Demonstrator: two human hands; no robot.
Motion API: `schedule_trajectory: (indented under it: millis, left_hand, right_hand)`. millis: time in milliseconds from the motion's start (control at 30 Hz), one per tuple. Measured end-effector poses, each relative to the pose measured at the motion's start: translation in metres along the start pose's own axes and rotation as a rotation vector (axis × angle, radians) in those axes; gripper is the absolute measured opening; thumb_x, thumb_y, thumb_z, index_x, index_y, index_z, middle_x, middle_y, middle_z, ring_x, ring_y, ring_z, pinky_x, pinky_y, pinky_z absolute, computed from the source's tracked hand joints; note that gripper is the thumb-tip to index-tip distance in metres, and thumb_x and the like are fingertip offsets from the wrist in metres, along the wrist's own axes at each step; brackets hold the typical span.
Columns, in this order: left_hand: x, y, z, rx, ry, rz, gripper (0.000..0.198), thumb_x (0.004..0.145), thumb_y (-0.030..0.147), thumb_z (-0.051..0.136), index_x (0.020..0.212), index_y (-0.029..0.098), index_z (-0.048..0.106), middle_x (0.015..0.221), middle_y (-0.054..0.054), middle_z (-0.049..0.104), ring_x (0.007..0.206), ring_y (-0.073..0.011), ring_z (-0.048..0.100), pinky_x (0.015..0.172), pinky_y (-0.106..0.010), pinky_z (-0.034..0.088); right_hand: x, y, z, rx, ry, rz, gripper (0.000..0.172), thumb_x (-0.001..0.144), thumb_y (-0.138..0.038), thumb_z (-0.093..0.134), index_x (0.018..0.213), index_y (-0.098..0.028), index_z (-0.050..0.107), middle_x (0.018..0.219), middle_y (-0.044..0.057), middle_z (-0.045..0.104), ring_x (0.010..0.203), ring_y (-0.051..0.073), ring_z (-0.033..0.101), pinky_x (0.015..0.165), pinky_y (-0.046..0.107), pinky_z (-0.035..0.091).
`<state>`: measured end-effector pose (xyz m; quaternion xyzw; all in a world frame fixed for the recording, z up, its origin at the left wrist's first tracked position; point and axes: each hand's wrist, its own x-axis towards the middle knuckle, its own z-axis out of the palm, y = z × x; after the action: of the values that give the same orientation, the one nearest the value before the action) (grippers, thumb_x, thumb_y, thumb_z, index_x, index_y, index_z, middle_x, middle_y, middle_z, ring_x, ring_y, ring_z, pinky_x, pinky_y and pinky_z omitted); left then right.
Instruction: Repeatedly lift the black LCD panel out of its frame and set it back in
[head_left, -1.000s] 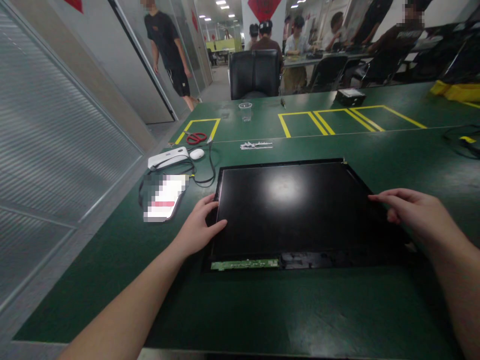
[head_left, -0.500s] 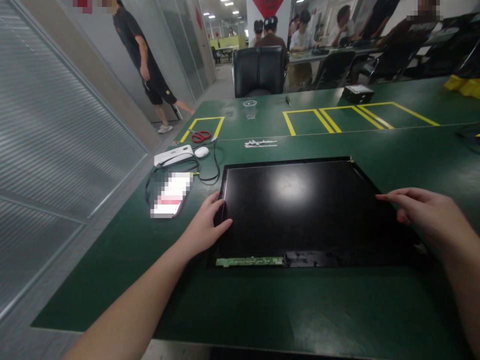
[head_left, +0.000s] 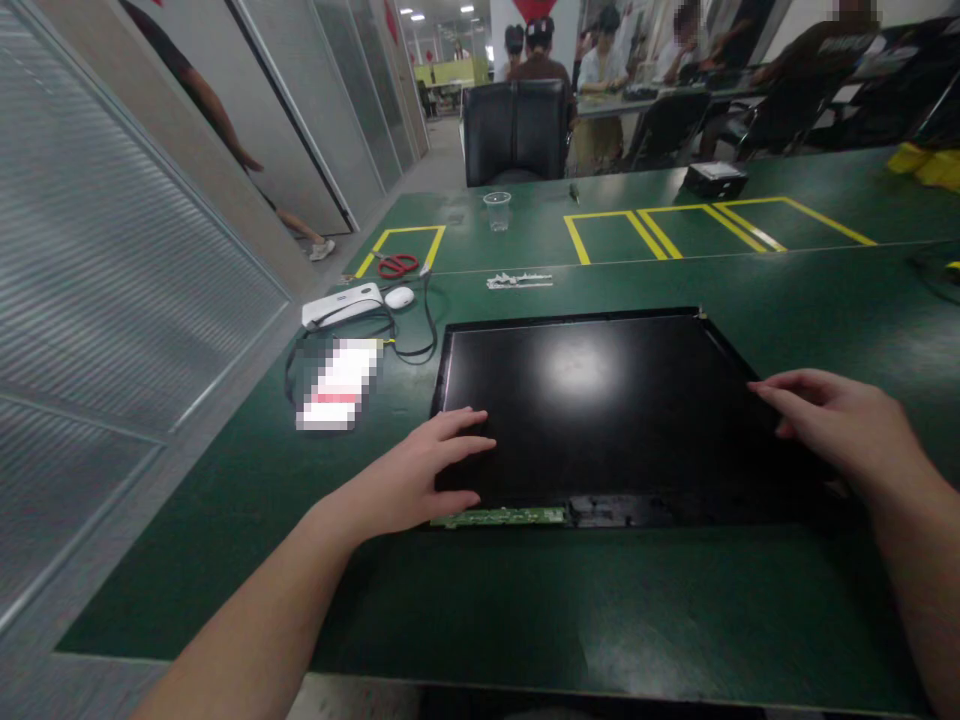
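A large black display panel (head_left: 600,400) lies flat on the green table (head_left: 525,600). A thin green circuit strip (head_left: 499,517) runs along its near edge. My left hand (head_left: 424,470) lies on the panel's near left corner, fingers stretched over the glass and thumb by the near edge. My right hand (head_left: 840,425) rests on the panel's right edge with fingers extended and slightly curled. Neither hand holds anything.
To the left lie a white device (head_left: 337,305), a white mouse (head_left: 399,296), a black cable (head_left: 420,340) and a blurred card (head_left: 337,385). Farther back are red scissors (head_left: 396,264), a clear cup (head_left: 496,210), small metal parts (head_left: 517,282), a black box (head_left: 716,180), a black chair (head_left: 516,130) and seated people.
My left hand has slid from the panel's left edge onto its near left corner. The right hand stays on the right edge. A person in the corridor has walked leftward, nearly leaving the view.
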<state>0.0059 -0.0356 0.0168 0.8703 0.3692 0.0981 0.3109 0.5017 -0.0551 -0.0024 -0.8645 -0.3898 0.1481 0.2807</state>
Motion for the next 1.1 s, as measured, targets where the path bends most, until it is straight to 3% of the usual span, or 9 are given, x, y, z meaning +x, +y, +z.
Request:
schedule_trajectory:
  millis: [200,433,733,1100]
  left_hand:
    - [0.001,-0.002,-0.001,0.067,-0.020,0.078,0.054,0.092,0.023,0.080,0.144,0.027,0.068,0.167,-0.014,0.049,0.154,-0.0357,0.045,0.124,-0.055,0.041]
    - [0.003,0.000,0.000,0.087,-0.018,0.264,0.044,0.097,0.013,0.070,0.139,0.024,0.071,0.158,-0.013,0.059,0.147,-0.0301,0.054,0.128,-0.053,0.036]
    - [0.002,0.005,0.001,0.105,-0.039,0.290,0.045,0.099,0.010,0.063,0.140,0.028,0.071,0.155,-0.011,0.063,0.145,-0.0284,0.057,0.129,-0.055,0.033]
    - [0.002,0.007,0.001,0.161,-0.037,0.320,0.044,0.099,0.008,0.059,0.138,0.026,0.071,0.151,-0.011,0.066,0.141,-0.0276,0.061,0.129,-0.055,0.033]
  right_hand:
    - [0.001,0.003,0.000,-0.028,-0.007,0.006,0.040,0.068,-0.058,0.071,0.091,-0.027,0.076,0.055,0.000,0.062,0.055,0.025,0.064,0.059,0.038,0.044]
    - [-0.001,0.000,-0.001,-0.028,-0.011,0.052,0.040,0.068,-0.057,0.072,0.094,-0.026,0.077,0.052,0.001,0.061,0.053,0.024,0.060,0.055,0.037,0.042]
    - [-0.002,-0.003,0.000,0.001,0.017,0.046,0.037,0.067,-0.055,0.073,0.090,-0.026,0.077,0.053,0.001,0.061,0.051,0.023,0.058,0.056,0.036,0.042]
    - [0.008,0.013,0.002,-0.021,0.009,-0.005,0.045,0.068,-0.062,0.072,0.095,-0.027,0.078,0.053,0.001,0.062,0.055,0.025,0.064,0.058,0.038,0.042]
